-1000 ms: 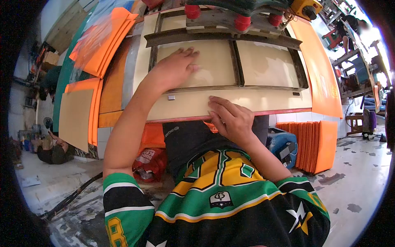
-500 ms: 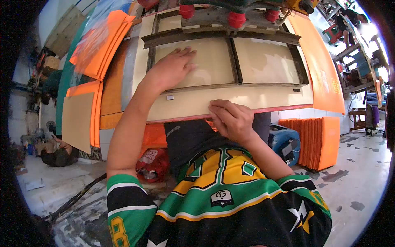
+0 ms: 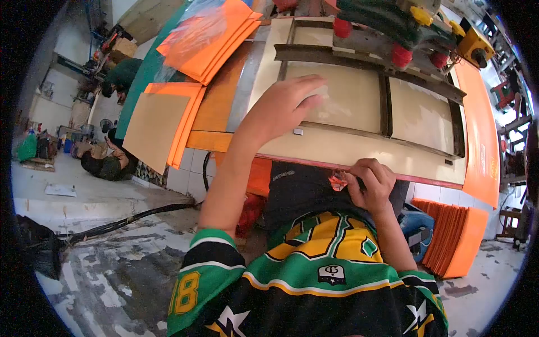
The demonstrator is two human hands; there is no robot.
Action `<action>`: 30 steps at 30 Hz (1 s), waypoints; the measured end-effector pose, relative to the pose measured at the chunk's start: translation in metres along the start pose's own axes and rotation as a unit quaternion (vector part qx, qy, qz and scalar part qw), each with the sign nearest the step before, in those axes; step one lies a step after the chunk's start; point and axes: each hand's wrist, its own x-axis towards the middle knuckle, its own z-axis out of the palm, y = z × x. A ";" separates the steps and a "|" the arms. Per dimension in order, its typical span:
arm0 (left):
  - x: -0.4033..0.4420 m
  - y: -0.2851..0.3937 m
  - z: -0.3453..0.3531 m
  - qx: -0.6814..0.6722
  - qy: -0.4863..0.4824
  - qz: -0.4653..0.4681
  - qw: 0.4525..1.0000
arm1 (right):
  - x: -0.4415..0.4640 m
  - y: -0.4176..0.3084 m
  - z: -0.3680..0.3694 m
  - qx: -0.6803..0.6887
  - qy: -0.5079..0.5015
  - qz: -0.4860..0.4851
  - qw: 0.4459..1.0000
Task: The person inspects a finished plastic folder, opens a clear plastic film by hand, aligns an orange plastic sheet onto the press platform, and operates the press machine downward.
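Observation:
My left hand (image 3: pixel 287 106) is over the cream board (image 3: pixel 342 140), beside a dark metal frame (image 3: pixel 385 104). Its fingers stretch to the right, thumb apart, holding nothing. Whether it touches the surface I cannot tell. My right hand (image 3: pixel 373 182) is curled at the board's red front edge, fingers bent and thumb drawn in. A small shiny orange-red scrap (image 3: pixel 338 181) shows next to that thumb, against dark cloth. What the fingers grip, if anything, is hidden. A small pale block (image 3: pixel 298 132) lies on the board, right of my left wrist.
A green machine head with red cylindrical parts (image 3: pixel 401 55) stands over the frame's far side. Orange sheets (image 3: pixel 216 42), partly under clear plastic, and a tan sheet (image 3: pixel 154 126) lie left. A stack of orange sheets (image 3: pixel 449 238) stands low right. Another person (image 3: pixel 106 165) is low at far left.
The view has swung left, so the bench appears farther right. My left hand has drawn back toward me from the frame's inner panel. The orange-red scrap by my right thumb shows more.

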 end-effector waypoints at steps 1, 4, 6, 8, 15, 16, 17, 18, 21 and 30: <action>-0.010 0.006 -0.004 0.004 0.004 0.000 1.000 | -0.001 0.001 -0.001 -0.002 -0.008 0.002 1.000; -0.048 0.018 -0.017 -0.052 0.098 -0.051 0.992 | -0.002 0.005 0.002 0.008 -0.012 -0.006 1.000; -0.075 0.020 -0.022 -0.048 0.168 -0.103 0.979 | -0.003 0.009 0.004 -0.004 -0.006 -0.025 1.000; -0.102 0.018 -0.024 -0.048 0.211 -0.138 0.967 | -0.002 0.006 0.000 -0.010 -0.006 -0.027 1.000; -0.113 -0.017 -0.062 -0.025 0.305 -0.221 0.926 | 0.009 -0.004 -0.011 0.024 -0.058 0.040 0.997; -0.102 -0.028 -0.070 -0.027 0.307 -0.214 0.927 | 0.012 -0.006 -0.012 0.023 -0.072 0.060 0.995; -0.087 -0.041 -0.079 -0.030 0.307 -0.208 0.928 | 0.014 -0.009 -0.013 0.024 -0.087 0.081 0.993; -0.070 -0.056 -0.090 0.004 0.295 -0.206 0.933 | 0.016 -0.010 -0.014 0.024 -0.086 0.089 0.992; -0.008 -0.106 -0.122 0.121 0.277 -0.170 0.938 | 0.016 -0.010 -0.013 0.037 -0.088 0.101 0.990; 0.135 -0.231 -0.130 0.186 0.192 -0.130 0.955 | 0.010 0.001 -0.010 0.036 -0.069 0.065 0.995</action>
